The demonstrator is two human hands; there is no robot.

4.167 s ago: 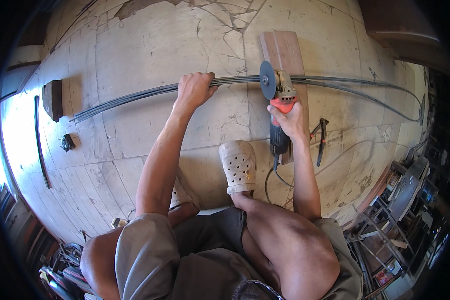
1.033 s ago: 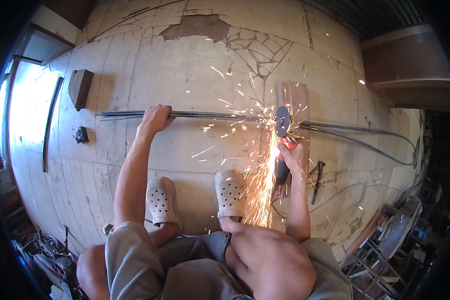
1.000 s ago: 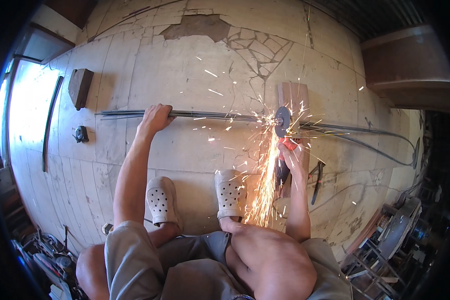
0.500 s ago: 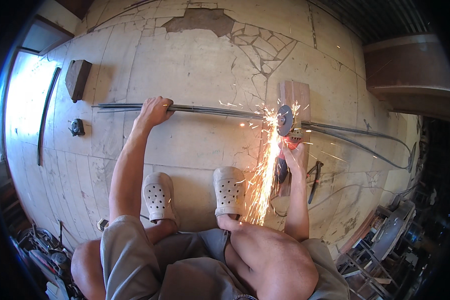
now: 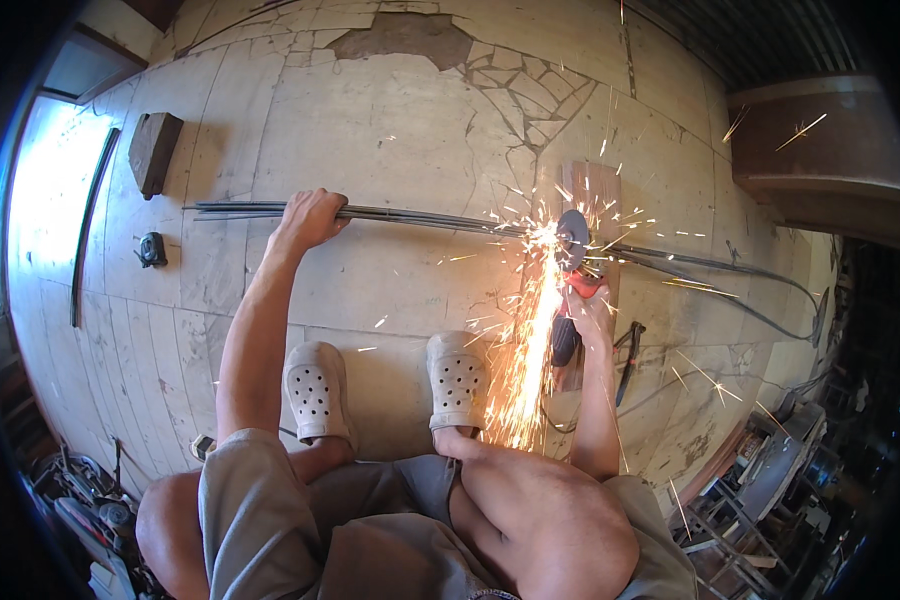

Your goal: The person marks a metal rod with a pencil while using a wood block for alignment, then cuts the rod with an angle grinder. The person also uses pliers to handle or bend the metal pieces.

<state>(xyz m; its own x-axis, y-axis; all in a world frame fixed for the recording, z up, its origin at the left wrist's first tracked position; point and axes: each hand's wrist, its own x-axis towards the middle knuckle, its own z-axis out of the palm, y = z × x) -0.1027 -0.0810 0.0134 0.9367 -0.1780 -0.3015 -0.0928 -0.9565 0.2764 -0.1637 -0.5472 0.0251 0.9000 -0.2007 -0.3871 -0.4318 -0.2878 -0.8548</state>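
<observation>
My left hand [image 5: 313, 217] is closed around a bundle of thin metal rods [image 5: 420, 219], which runs level across the floor. My right hand [image 5: 590, 312] grips a red and black angle grinder [image 5: 567, 338]. Its grey disc [image 5: 572, 238] stands on edge against the rods, over a wooden plank [image 5: 591, 178] lying under them. A bright stream of sparks [image 5: 532, 355] shoots from the contact down toward my shoes, and hides the exact cutting point. Right of the disc, the rods go on and bend round into a loop [image 5: 820, 310].
Pincers [image 5: 631, 362] lie right of the plank, near a thin cord. At left are a wooden block [image 5: 154, 153], a tape measure [image 5: 151, 250] and a long dark strip [image 5: 92, 230]. My clog [image 5: 457, 380] is close to the sparks. Metal frames [image 5: 760, 500] stand at lower right.
The spark stream has grown thicker and brighter, with more sparks scattering upward and to the right. Both hands stay nearly where they were.
</observation>
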